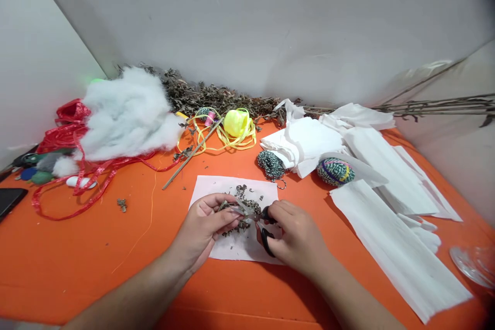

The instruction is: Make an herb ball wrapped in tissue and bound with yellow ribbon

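My right hand (292, 234) is closed round the black handles of a pair of scissors (266, 240), and the blades point left. In my left hand (204, 227), the fingers pinch a dried plant stem (229, 206) just at the blades. Below both hands lies a white square of cloth or paper (204, 185); I cannot tell which. Dried leaf bits (249, 196) are heaped and scattered on it. My fingers hide part of the stem and part of the heap.
White stuffing (129, 113) and red ribbon (62, 136) lie at the left. Dried branches (216, 97) line the wall. Yellow ribbon (235, 124), a bare stick (189, 157) and dark twine (270, 164) lie beyond the square. White sheets (398, 247) and a wrapped ball (334, 171) are at right.
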Demonstrator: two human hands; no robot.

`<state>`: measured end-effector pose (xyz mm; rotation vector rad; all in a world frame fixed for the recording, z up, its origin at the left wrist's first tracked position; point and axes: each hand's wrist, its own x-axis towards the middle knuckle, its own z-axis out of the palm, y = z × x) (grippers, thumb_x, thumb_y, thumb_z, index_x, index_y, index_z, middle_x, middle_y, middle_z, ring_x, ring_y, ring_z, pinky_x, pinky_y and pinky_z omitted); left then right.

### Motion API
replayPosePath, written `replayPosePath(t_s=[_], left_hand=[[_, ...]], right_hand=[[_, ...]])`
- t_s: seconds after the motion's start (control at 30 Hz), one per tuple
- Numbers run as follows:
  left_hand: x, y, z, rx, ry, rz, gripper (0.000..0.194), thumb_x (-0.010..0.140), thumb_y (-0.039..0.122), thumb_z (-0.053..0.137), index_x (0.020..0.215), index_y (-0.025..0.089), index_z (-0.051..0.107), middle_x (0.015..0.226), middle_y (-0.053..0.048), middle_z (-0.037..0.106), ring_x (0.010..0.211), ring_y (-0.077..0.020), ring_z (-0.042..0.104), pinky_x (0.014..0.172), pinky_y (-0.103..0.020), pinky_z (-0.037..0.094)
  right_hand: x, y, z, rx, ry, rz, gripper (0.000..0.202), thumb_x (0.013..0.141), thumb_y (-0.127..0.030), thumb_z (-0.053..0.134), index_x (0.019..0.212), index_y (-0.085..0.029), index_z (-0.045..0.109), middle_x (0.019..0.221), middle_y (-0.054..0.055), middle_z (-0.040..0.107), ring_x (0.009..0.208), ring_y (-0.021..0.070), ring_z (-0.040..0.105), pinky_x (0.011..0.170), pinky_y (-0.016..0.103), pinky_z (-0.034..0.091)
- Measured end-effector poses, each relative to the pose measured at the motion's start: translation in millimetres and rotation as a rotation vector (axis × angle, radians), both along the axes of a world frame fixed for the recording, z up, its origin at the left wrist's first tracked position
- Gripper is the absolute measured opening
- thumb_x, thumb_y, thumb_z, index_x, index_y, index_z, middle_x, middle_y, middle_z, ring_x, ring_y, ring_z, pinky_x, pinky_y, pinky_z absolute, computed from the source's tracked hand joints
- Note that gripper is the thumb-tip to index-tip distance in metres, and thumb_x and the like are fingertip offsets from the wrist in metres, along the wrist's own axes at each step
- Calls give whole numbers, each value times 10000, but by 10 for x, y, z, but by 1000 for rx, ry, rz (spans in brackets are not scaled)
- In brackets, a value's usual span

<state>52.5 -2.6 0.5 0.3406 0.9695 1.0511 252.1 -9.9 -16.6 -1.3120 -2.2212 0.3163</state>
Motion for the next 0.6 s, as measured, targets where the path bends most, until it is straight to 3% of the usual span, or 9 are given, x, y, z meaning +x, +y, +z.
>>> replayPosePath(t_s=[0.3,0.4,0.5,0.6], left_hand=[[-74,47,35,147,179,31,274,553,209,916,781,135,782,689,-30,747,601,-88,656,595,-145,536],[-85,61,40,128,146,64,266,561,220,916,780,140,790,775,-32,763,640,-72,658,629,-125,549],[-76,54,42,82,86,51,283,546,231,926,778,144,791,730,-15,748,638,-66,661,643,-118,564],[-68,41,47,64,60,18,306,526,230,936,773,139,780,690,-8,733,624,-66,663,651,-124,576]], right_hand=[[29,16,-8,-31,-5,-21,196,729,-108,495,620,-227,382,574,-22,441,540,139,379,507,263,255],[6,8,2,-31,-21,-49,167,770,-175,561,672,-221,434,611,-9,496,581,152,438,527,260,288],[-37,5,21,-46,-37,-57,188,815,-285,611,722,-217,463,674,17,559,628,170,492,552,265,334],[-68,1,36,-50,-41,-56,185,822,-296,608,730,-216,469,684,21,570,629,172,498,551,266,342]])
